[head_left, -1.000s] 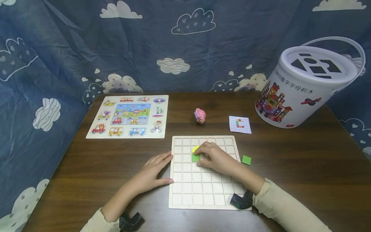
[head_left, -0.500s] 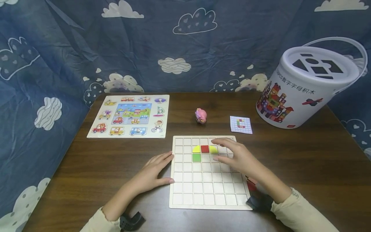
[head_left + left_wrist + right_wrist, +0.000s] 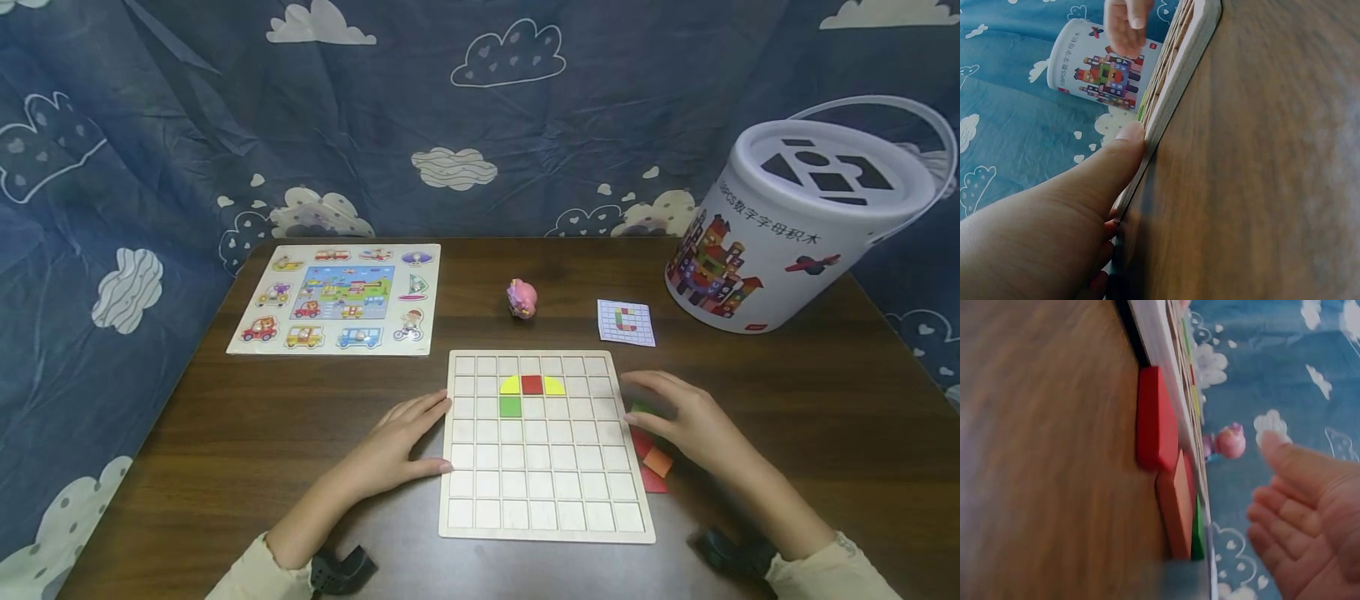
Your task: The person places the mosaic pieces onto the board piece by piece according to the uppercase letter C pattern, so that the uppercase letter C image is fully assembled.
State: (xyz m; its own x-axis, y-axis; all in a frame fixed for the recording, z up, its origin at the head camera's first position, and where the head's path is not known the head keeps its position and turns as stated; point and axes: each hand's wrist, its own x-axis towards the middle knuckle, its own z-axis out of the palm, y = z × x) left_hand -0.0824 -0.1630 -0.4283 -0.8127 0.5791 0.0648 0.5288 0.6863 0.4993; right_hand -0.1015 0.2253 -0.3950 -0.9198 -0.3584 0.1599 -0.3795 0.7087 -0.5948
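Tiles (image 3: 532, 385) sit in the upper part of a pale grid board (image 3: 540, 483) as I look from the head view: a yellow quarter-round (image 3: 510, 385), a red square, then another yellow quarter-round (image 3: 554, 386), with a green square (image 3: 510, 407) in the cell just below the first. The person's left hand (image 3: 408, 437) rests at the board's left edge, thumb and fingers spread wide and touching the rim. The right hand (image 3: 697, 421) is beside the right edge, thumb and forefinger well parted, over a green piece (image 3: 645, 407) it partly covers; whether it touches anything I cannot tell. Nearer the person, an orange tile (image 3: 657, 462) overlaps red pieces (image 3: 654, 482) along the board's side. Beyond the board on the wooden table (image 3: 187, 433) stand a picture puzzle (image 3: 345, 292) lying flat, a pink toy (image 3: 522, 298), a printed card (image 3: 626, 323) and a white bucket (image 3: 750, 250). From the left wrist, the thumb presses straight against the board's wooden edge, the right hand up in the background. From the right wrist, somewhat blurred, the red, orange and green pieces crowd the board's side, and the hand shows its thumb apart from loosely bent fingers.
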